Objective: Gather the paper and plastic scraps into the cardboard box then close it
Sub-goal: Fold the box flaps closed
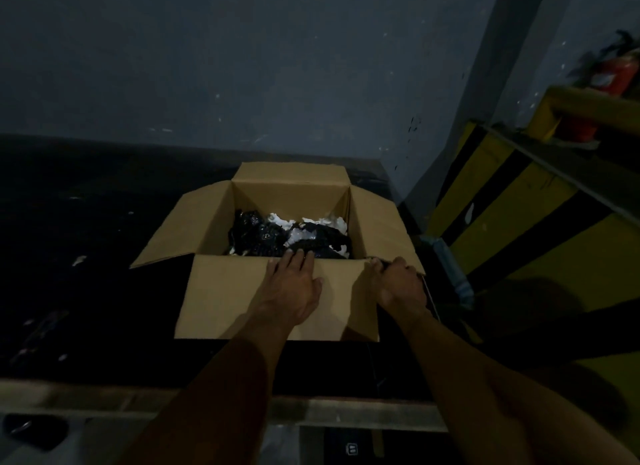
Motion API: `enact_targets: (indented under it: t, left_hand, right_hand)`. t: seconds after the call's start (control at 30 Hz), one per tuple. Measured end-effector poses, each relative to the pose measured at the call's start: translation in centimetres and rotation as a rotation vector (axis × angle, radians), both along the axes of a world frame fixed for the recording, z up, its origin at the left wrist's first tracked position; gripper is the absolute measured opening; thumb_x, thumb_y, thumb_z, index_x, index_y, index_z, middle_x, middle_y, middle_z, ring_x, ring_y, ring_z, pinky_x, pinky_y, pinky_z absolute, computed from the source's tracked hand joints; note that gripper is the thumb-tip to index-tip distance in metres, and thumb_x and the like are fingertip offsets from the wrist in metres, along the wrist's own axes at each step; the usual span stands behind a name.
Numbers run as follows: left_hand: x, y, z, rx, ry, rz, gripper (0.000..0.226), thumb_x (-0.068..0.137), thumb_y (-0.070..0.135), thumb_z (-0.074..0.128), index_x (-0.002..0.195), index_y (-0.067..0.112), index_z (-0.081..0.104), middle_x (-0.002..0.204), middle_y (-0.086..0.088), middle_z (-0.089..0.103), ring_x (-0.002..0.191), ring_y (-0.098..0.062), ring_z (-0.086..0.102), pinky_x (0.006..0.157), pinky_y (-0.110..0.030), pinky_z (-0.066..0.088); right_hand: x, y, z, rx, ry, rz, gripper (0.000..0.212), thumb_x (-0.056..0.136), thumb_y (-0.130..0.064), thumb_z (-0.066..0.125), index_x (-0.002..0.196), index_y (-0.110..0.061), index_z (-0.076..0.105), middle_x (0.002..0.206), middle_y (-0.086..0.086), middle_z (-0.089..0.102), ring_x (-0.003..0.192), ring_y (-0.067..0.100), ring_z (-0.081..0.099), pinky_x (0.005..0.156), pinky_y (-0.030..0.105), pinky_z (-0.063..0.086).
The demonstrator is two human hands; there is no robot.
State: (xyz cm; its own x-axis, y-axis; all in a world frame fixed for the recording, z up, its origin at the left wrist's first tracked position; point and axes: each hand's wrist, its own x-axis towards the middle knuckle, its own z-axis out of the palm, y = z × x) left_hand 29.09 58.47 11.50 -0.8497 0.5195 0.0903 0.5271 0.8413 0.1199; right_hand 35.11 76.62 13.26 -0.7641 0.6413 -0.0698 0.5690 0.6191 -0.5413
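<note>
My left grip (293,284): flat and spread on the near flap, fingertips over the rim. My right grip (398,281): closed around the near right corner of the cardboard box (277,305). Box: open, at the worktop (86,291) near edge, right of centre. Contents: black and white scraps (287,234). Loose white bits (79,260): worktop, left.
</note>
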Motion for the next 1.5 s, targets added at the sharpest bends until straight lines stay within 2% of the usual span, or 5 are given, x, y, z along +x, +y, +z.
enact_targets:
  t: [0.33, 0.53, 0.83, 1.27, 1.5]
  left_hand:
    - [-1.0, 0.1, 0.5, -0.012, -0.075, 0.027, 0.057, 0.1, 0.035, 0.032, 0.152, 0.014, 0.018, 0.157, -0.008, 0.023, 0.145, -0.027, 0.015, 0.117, -0.045, 0.017]
    - [-1.5, -0.4, 1.9, 0.078, -0.169, 0.016, 0.063, 0.09, 0.011, 0.045, 0.15, 0.015, 0.028, 0.155, -0.008, 0.029, 0.143, -0.025, 0.023, 0.115, -0.038, 0.024]
    - [-3.7, -5.3, 2.5, 0.797, -0.162, 0.234, 0.039, 0.084, -0.006, 0.052, 0.114, 0.011, 0.069, 0.116, -0.007, 0.068, 0.111, -0.024, 0.061, 0.099, -0.031, 0.046]
    - [-8.9, -13.6, 6.8, 1.8, -0.481, 1.309, 0.069, 0.085, 0.012, 0.055, 0.143, 0.002, 0.018, 0.139, -0.025, 0.041, 0.121, -0.04, 0.048, 0.095, -0.04, 0.04]
    - [-7.9, -12.7, 5.7, 1.148, 0.043, 0.683, 0.037, 0.092, 0.032, 0.042, 0.094, 0.006, 0.068, 0.101, -0.021, 0.064, 0.087, -0.033, 0.056, 0.068, -0.033, 0.035]
  right_hand:
    - [-4.9, 0.0, 2.1, -0.87, 0.513, -0.582, 0.053, 0.096, -0.037, 0.046, 0.131, 0.003, 0.045, 0.124, 0.019, 0.056, 0.106, 0.035, 0.056, 0.078, 0.033, 0.043]
    - [-5.2, -4.8, 3.7, -0.393, 0.692, -0.281, 0.039, 0.098, -0.028, 0.047, 0.131, -0.011, 0.037, 0.116, 0.01, 0.054, 0.099, 0.025, 0.056, 0.075, 0.029, 0.038]
    - [-6.9, -8.2, 0.8, 0.058, 0.196, 0.295, 0.048, 0.095, -0.043, 0.047, 0.133, -0.014, 0.041, 0.141, 0.012, 0.04, 0.129, 0.031, 0.036, 0.106, 0.039, 0.031]
    - [-7.5, -9.8, -0.3, 0.258, -0.09, 0.261, 0.071, 0.092, -0.062, 0.034, 0.144, -0.015, 0.031, 0.155, 0.009, 0.025, 0.142, 0.027, 0.02, 0.116, 0.042, 0.018]
    - [-8.3, -9.2, 0.7, 0.295, -0.243, 0.34, 0.069, 0.083, -0.053, 0.012, 0.125, -0.018, 0.054, 0.132, 0.009, 0.051, 0.121, 0.03, 0.043, 0.102, 0.04, 0.035]
